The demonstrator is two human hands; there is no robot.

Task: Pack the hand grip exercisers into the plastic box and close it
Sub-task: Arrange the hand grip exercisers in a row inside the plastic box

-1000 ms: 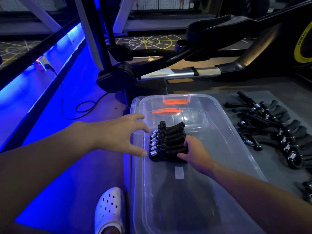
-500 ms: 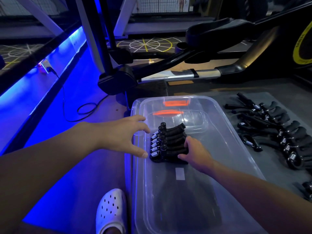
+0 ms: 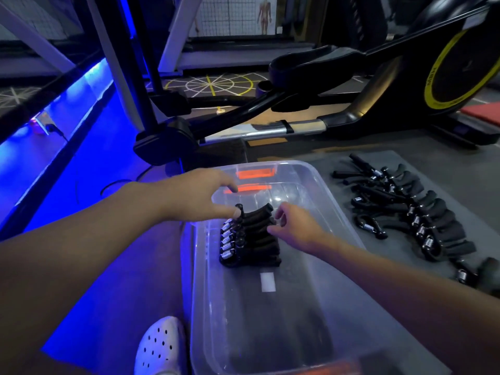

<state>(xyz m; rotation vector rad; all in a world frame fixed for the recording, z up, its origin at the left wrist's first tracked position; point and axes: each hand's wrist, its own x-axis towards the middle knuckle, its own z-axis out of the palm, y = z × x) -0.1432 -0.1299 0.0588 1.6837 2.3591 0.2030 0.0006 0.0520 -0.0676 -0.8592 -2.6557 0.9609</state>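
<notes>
Hand grip exercisers [image 3: 250, 239], black with steel coil springs, one packed row; laid inside the plastic box [image 3: 335, 212], directly between the fingertips of the left hand [image 3: 194, 196] and those of the right hand [image 3: 296, 228]; springs turned toward the former, handles toward the latter; left hand: fingers spread apart and nearly straight, nothing clasped, thumb tip set against the top of the farthest exerciser in the row; right hand: fingers loosely curled at the handle ends, and whether a handle is pinched cannot be told; loose exercisers [image 3: 405, 212]: scattered on a grey mat [image 3: 446, 171], outside the box, well beyond the right-hand fingers; orange strips [image 3: 254, 174]: seen through the box wall just past the left fingertips; white clog [image 3: 159, 345]: placed on the floor, below the left forearm.
</notes>
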